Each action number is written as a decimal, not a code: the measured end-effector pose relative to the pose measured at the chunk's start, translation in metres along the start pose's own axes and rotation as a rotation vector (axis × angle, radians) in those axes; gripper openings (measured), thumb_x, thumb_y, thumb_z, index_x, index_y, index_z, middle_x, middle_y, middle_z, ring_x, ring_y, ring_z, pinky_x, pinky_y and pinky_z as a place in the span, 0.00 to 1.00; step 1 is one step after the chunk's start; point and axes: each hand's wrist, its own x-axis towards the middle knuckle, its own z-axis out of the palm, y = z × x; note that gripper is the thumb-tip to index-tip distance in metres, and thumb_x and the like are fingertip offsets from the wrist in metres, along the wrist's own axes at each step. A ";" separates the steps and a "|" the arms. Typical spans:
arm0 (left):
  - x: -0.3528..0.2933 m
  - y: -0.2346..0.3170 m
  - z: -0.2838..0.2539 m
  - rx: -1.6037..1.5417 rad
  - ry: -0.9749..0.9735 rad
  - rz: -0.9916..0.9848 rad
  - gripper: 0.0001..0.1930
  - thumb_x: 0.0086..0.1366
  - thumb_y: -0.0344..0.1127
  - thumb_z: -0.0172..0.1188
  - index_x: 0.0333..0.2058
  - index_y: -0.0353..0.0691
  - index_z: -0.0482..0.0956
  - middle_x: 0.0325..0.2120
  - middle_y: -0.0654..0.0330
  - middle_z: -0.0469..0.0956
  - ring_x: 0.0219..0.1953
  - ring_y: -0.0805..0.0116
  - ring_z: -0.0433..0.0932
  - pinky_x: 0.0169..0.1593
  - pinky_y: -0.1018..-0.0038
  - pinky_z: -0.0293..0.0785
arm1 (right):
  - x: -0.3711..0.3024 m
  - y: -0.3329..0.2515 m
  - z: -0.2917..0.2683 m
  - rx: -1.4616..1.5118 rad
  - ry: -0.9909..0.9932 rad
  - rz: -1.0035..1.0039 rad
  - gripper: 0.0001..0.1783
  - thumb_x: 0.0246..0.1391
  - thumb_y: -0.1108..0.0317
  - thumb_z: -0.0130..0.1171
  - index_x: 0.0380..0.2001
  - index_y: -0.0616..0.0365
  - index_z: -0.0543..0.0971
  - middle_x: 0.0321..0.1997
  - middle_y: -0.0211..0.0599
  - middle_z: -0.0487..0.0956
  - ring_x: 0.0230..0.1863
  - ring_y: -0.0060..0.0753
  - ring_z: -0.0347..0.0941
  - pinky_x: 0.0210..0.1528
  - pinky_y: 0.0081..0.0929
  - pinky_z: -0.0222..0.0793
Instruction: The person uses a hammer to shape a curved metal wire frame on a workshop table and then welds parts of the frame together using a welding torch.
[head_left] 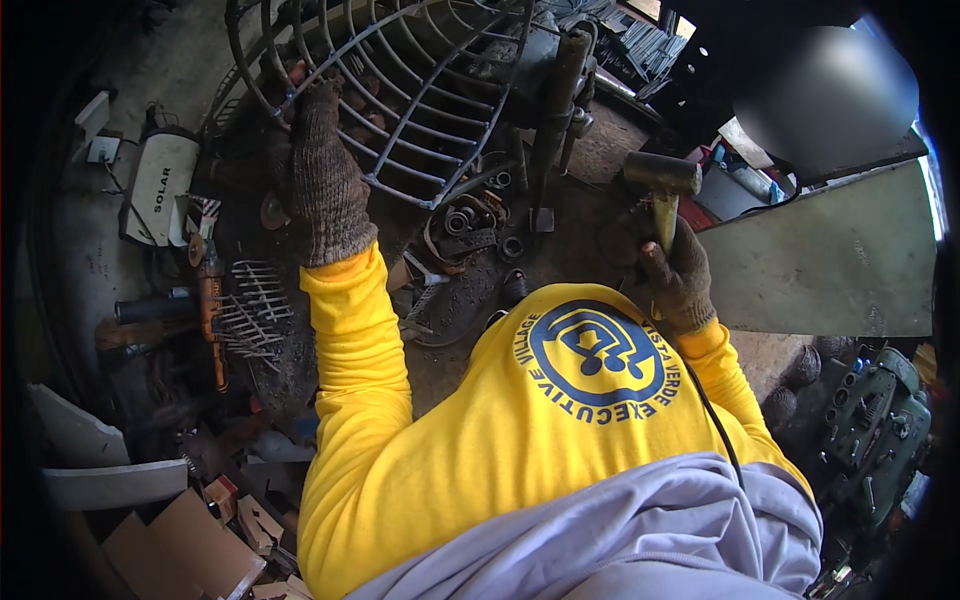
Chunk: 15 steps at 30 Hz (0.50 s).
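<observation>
My left hand (325,170), in a dark knitted glove, is closed around a bar at the near left side of a curved metal-bar cage (432,203). The cage is made of rounded bars joined by cross rods. In my gloved right hand (684,275) is a hammer (662,174), gripped by its handle, with the thick cylindrical head raised above the fist. The hammer head is apart from the cage, over to its right. Between the two stands an upright metal post (562,90); the cage's right edge lies close to it.
Metal rings and scrap (460,220) lie on the dark ground ahead. To the left are an orange angle grinder (210,290), small welded grates (262,305) and a white case (162,190). A pale panel (830,260) and a green machine (878,425) stand right.
</observation>
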 end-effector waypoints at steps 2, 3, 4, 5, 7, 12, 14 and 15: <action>-0.002 0.003 0.006 0.187 0.021 0.120 0.15 0.63 0.28 0.60 0.49 0.36 0.78 0.46 0.56 0.79 0.48 0.68 0.77 0.54 0.74 0.71 | 0.003 -0.011 0.004 -0.044 -0.015 -0.004 0.29 0.56 0.50 0.60 0.52 0.62 0.72 0.30 0.32 0.76 0.27 0.24 0.72 0.32 0.25 0.69; 0.000 0.003 0.005 0.183 0.024 0.114 0.15 0.63 0.28 0.60 0.49 0.36 0.78 0.46 0.56 0.79 0.48 0.68 0.77 0.54 0.74 0.71 | 0.004 -0.016 0.006 -0.077 -0.032 -0.010 0.29 0.56 0.51 0.60 0.52 0.62 0.72 0.31 0.35 0.77 0.28 0.26 0.74 0.33 0.26 0.70; 0.002 0.001 0.005 0.107 -0.009 0.109 0.15 0.62 0.28 0.60 0.49 0.35 0.77 0.47 0.55 0.78 0.49 0.68 0.77 0.55 0.74 0.71 | 0.005 -0.018 0.007 -0.085 -0.033 -0.008 0.29 0.56 0.51 0.60 0.52 0.62 0.72 0.31 0.35 0.77 0.28 0.26 0.74 0.33 0.26 0.70; 0.004 0.000 0.005 0.032 -0.043 0.107 0.15 0.62 0.28 0.60 0.49 0.35 0.77 0.47 0.54 0.78 0.49 0.68 0.77 0.56 0.74 0.70 | 0.007 -0.020 0.009 -0.129 -0.047 -0.008 0.28 0.56 0.52 0.60 0.52 0.62 0.72 0.33 0.38 0.78 0.29 0.30 0.75 0.35 0.28 0.70; 0.011 -0.004 0.002 0.006 -0.060 0.106 0.16 0.63 0.28 0.59 0.50 0.34 0.76 0.48 0.53 0.77 0.50 0.67 0.77 0.56 0.74 0.70 | 0.010 -0.026 0.010 -0.177 -0.061 -0.008 0.27 0.56 0.54 0.60 0.52 0.62 0.72 0.34 0.41 0.79 0.31 0.33 0.77 0.37 0.29 0.71; 0.009 -0.004 0.007 0.214 -0.177 0.186 0.17 0.66 0.31 0.56 0.52 0.34 0.74 0.48 0.53 0.77 0.51 0.66 0.77 0.56 0.74 0.71 | 0.008 -0.032 0.006 -0.208 -0.108 -0.081 0.24 0.55 0.64 0.60 0.54 0.60 0.72 0.40 0.49 0.80 0.39 0.42 0.79 0.42 0.32 0.72; 0.022 0.003 0.014 0.174 -0.090 0.039 0.17 0.66 0.34 0.57 0.52 0.37 0.74 0.44 0.54 0.79 0.41 0.65 0.80 0.40 0.72 0.79 | 0.012 -0.039 0.009 -0.283 -0.105 -0.128 0.25 0.54 0.65 0.60 0.54 0.60 0.72 0.41 0.50 0.79 0.40 0.45 0.79 0.43 0.33 0.72; 0.036 0.000 0.005 0.162 -0.055 -0.012 0.17 0.65 0.35 0.58 0.51 0.38 0.74 0.43 0.54 0.79 0.38 0.64 0.81 0.35 0.72 0.82 | 0.012 -0.045 0.010 -0.358 -0.111 -0.176 0.25 0.53 0.67 0.61 0.54 0.60 0.71 0.42 0.51 0.79 0.41 0.47 0.79 0.43 0.34 0.72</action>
